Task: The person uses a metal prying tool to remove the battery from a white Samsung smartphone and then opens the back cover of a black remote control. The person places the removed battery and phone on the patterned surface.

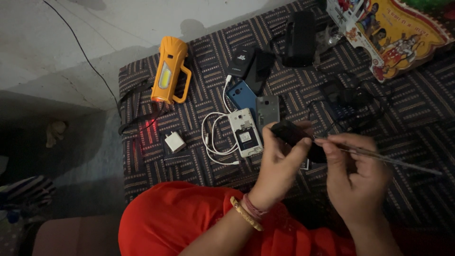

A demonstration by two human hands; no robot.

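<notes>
My left hand [279, 161] grips a small black device [296, 136], held up over the patterned cloth [199, 61]. My right hand [355, 170] pinches a thin metal tool [393, 159] whose tip meets the device's right end. Just left of my hands lies an opened white phone [245, 132] with its back off, beside a grey phone [268, 111] and a blue phone [241, 95]. A white cable [213, 137] loops next to them.
An orange torch [170, 68] and a white charger plug [175, 141] lie at the left. Black phones [251, 64], a black case [299, 38], tangled black cables [350, 99] and a colourful printed card [403, 33] lie further back. A thin black wire [83, 52] crosses the floor.
</notes>
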